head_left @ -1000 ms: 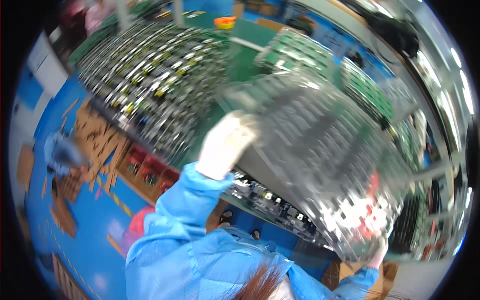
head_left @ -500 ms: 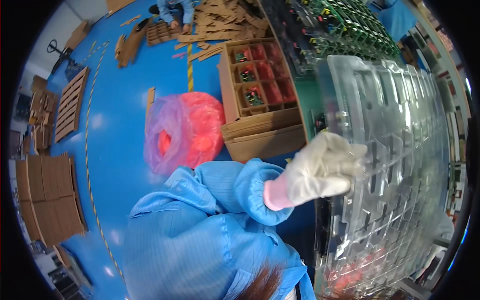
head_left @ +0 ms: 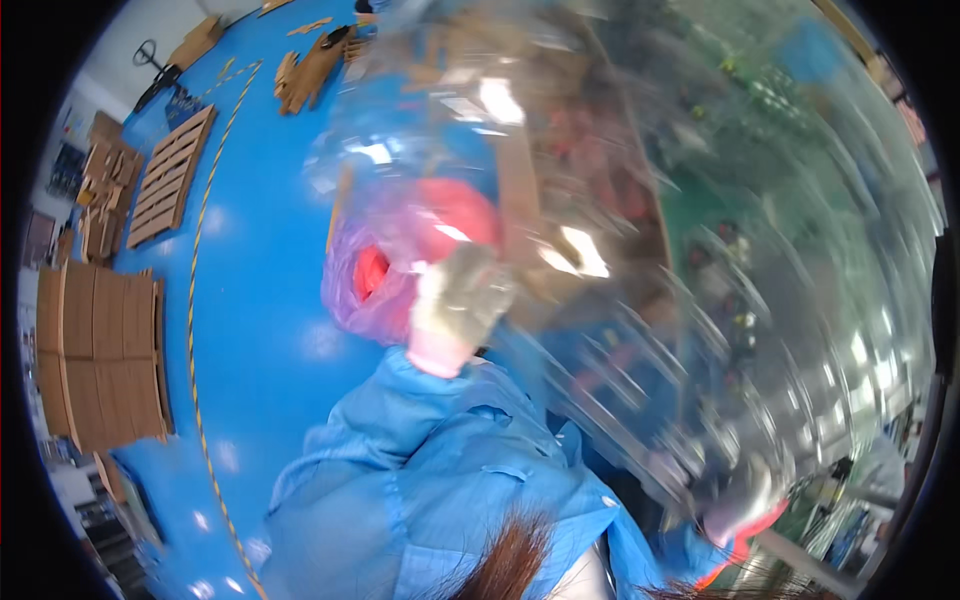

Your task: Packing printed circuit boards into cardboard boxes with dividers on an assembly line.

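A large clear plastic tray (head_left: 800, 390) with moulded pockets is lifted and tilted across the right half of the view, smeared by motion. My left hand (head_left: 460, 300), in a white glove with a pink cuff, is closed on its left edge. At the tray's near edge, low on the right, my right hand (head_left: 745, 505) is also gloved and grips it; its fingers are blurred and partly behind the plastic. Through the tray show a cardboard box (head_left: 518, 190) and a green surface with circuit boards, both indistinct.
A purple and red plastic bag (head_left: 350, 275) lies on the blue floor beyond my left arm. Farther left are a wooden pallet (head_left: 172, 180), stacked flat cardboard (head_left: 105, 360) and a yellow-black floor line (head_left: 192, 300). Cardboard scraps (head_left: 315, 75) lie at the far side.
The tray has come up off the bench side and swung left over the cardboard box. My left hand has moved left with its edge; my right hand has come into view.
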The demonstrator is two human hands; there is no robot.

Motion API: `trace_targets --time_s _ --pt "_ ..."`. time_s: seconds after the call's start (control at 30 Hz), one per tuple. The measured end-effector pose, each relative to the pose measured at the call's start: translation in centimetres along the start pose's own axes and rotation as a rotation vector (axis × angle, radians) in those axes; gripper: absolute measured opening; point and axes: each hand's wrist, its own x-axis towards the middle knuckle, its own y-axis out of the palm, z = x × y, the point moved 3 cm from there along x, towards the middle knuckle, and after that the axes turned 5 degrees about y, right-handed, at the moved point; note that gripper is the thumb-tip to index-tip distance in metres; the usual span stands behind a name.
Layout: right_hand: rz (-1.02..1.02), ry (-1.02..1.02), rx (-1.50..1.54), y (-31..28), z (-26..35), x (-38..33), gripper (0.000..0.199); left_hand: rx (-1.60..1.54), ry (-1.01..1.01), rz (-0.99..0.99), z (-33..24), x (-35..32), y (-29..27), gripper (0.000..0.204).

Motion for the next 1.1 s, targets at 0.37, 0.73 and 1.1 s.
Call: trace_targets --time_s 0.37,0.73,1.1 --pt "0.950 0.560 0.305 38.9 -1.9 -11.9 0.035 0.572 0.472 -0.431 -25.2 -1.8 -12.1 0.040" --pt "0.739 0.474 -0.247 38.2 -13.5 -8.2 0.058 0.524 0.038 -0.342 -18.5 17.9 -22.2 0.036" --pt "0.389 0.847 -0.382 22.6 -14.4 -12.4 0.046 0.813 -0.196 0.044 -2.2 37.3 -28.6 0.025"
